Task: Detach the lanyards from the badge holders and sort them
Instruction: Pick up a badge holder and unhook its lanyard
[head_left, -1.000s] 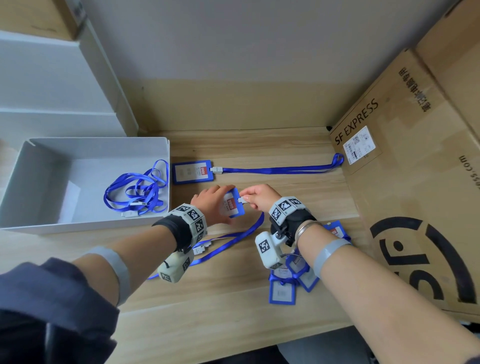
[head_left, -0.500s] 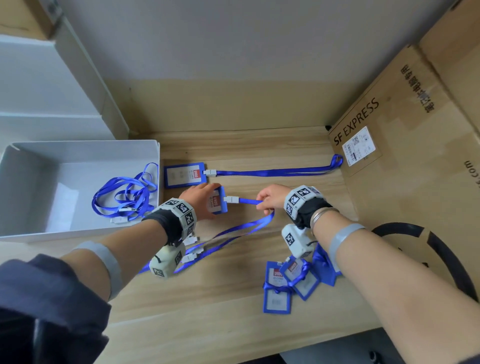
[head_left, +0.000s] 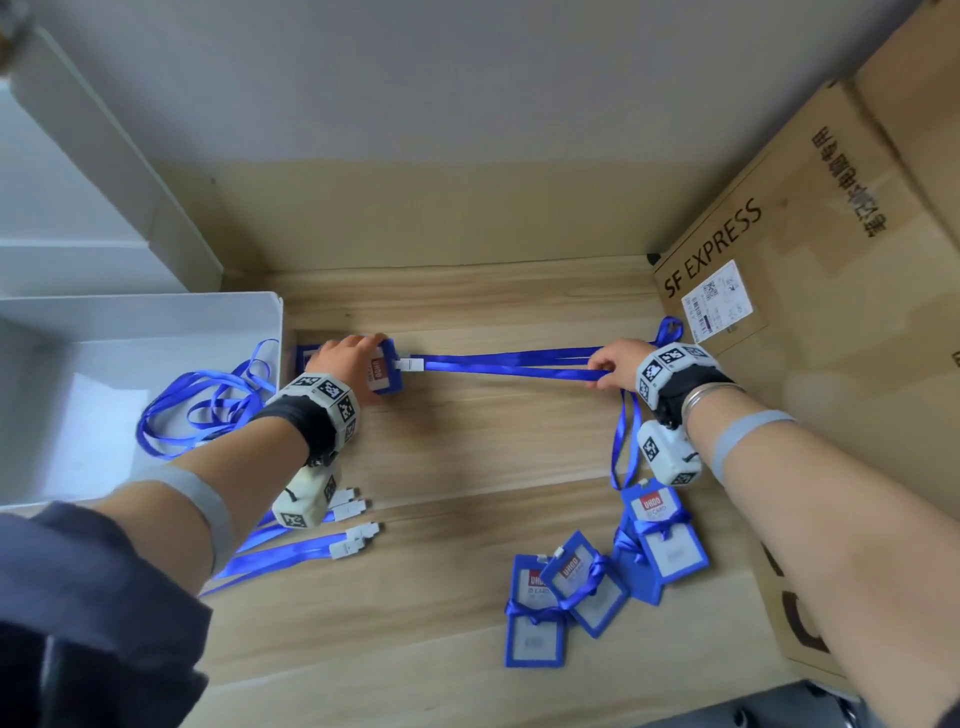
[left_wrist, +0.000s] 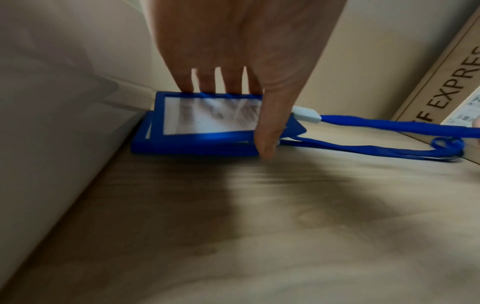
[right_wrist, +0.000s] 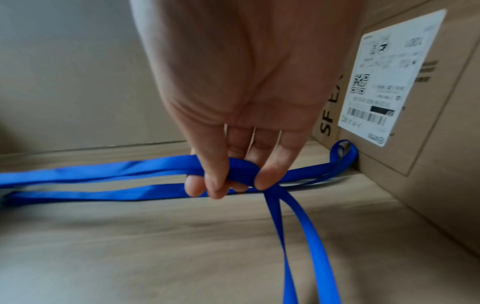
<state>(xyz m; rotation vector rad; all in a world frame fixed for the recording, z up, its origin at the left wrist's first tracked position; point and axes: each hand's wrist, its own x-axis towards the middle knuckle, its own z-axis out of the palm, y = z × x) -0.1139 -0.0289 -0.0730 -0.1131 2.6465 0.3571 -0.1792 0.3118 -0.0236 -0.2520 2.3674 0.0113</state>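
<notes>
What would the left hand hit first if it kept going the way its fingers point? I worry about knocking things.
Probably the back wall; the left hand grips a badge holder just short of it.

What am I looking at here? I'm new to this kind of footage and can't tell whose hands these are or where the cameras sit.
There is no machine here: a person works with two bare hands, wearing three cameras. The wide picture comes from a camera on the head, looking down at a wooden table. The other two come from cameras strapped to each wrist, looking along the fingers.

The left hand grips a blue badge holder above another one that lies next to a white bin. The right hand pinches that holder's blue lanyard, stretched between the hands. Its white clip is still joined to the holder.

On the table lie more holders wrapped in their lanyards and loose lanyards near the left arm. More lanyards lie in the bin. A cardboard box stands at the right.
</notes>
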